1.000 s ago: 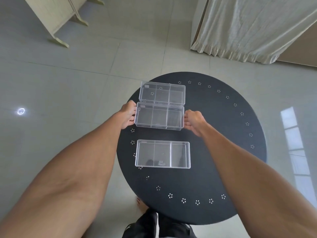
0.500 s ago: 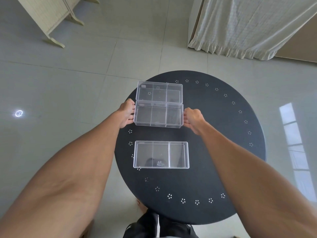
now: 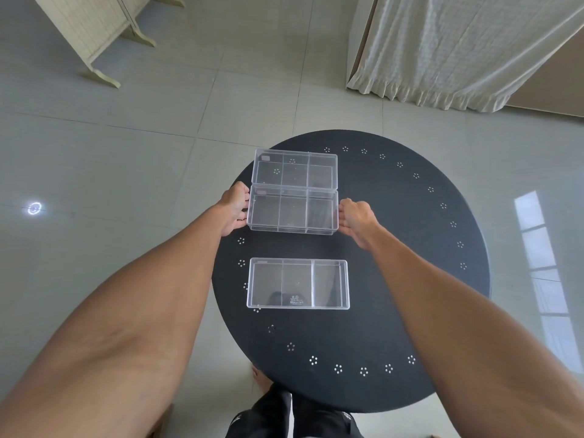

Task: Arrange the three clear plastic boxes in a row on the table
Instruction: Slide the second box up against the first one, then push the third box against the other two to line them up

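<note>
Three clear plastic boxes with inner dividers lie on a round black table. The far box sits near the table's back left edge. The middle box touches the far one along its long side. My left hand grips the middle box's left end and my right hand grips its right end. The near box lies apart, a gap of bare table between it and the middle box.
The table's rim is ringed with small white dot clusters, and its right half is bare. A folding screen stands on the tiled floor at back left, a curtain at back right. My legs are below the near edge.
The middle box, held at both ends, has closed up against the far box. The near box has not moved.
</note>
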